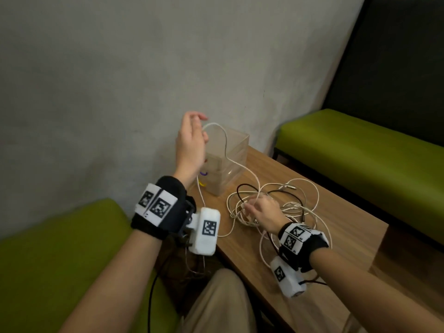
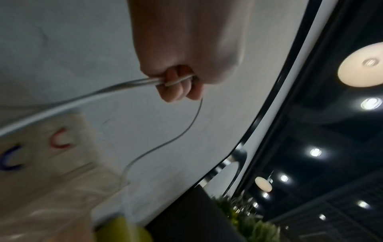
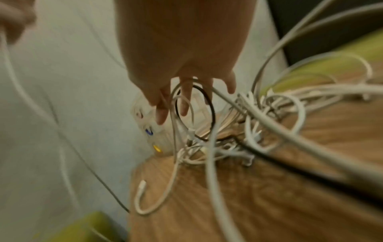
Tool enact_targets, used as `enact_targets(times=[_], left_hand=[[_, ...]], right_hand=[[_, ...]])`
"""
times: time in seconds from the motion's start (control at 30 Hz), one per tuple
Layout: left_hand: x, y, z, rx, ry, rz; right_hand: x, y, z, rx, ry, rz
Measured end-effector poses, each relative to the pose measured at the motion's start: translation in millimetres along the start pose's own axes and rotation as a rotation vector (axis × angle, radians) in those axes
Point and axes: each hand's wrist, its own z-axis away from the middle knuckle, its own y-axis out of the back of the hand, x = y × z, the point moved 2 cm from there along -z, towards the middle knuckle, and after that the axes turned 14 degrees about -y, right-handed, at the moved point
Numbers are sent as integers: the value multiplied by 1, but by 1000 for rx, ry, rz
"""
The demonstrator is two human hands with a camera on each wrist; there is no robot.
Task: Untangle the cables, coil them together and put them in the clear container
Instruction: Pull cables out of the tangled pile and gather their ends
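Observation:
My left hand [image 1: 192,140] is raised in front of the clear container [image 1: 236,150], and its curled fingers [image 2: 178,91] grip a white cable [image 2: 177,81]. That cable [image 1: 224,137] arcs off the hand and drops across the container's front to a tangle of white cables [image 1: 290,205] on the wooden table. A thin black cable [image 1: 243,185] loops through the heap. My right hand [image 1: 260,209] is down in the tangle's left side. In the right wrist view its straight, spread fingers [image 3: 184,101] poke among white loops and the black loop [image 3: 212,113], gripping nothing that I can see.
The wooden table [image 1: 341,227] stands in a corner against a grey wall. Green benches flank it at the right [image 1: 360,145] and at the left [image 1: 60,248]. Coloured rings show on the container's near side [image 1: 203,174]. A loose white plug end [image 3: 143,183] lies near the table's edge.

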Motion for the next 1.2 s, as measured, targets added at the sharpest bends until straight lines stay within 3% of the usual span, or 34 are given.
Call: enact_targets(times=[0.1,0.17,0.23,0.3,0.4,0.5,0.57,0.67,0.87,0.97,1.07,1.13,1.2], left_hand=[[-22,-5,29,-108,-105,-371],[-32,-11,50,-255,-155,-473],[-36,-24,71,-416,-157,-398],[-35,-39,88,-499,-85,-220],[-34,-57,100,-417,127,57],[-34,-68,99,-349,221,168],[-31,-68,91,-294,201,180],[-16,-55,68,-124,160,220],[31,13,-16,333,-156,233],[39,26,-38,202,-149,206],[28,9,-19,2,-67,187],[15,1,-4,15,-49,158],[9,9,0,171,-77,123]], right_hand=[[-1,8,5,188,-21,-212],[-4,15,10,330,43,-248],[-11,19,12,329,103,-248],[-22,18,11,212,160,-198],[-32,19,9,103,188,-115],[-33,22,6,147,221,-78],[-27,17,2,122,233,37],[-3,-1,3,-51,125,332],[34,-23,11,-125,38,462],[19,-16,11,-122,34,404],[-12,7,9,91,126,272],[-33,18,10,148,228,266],[-43,17,12,26,263,350]])
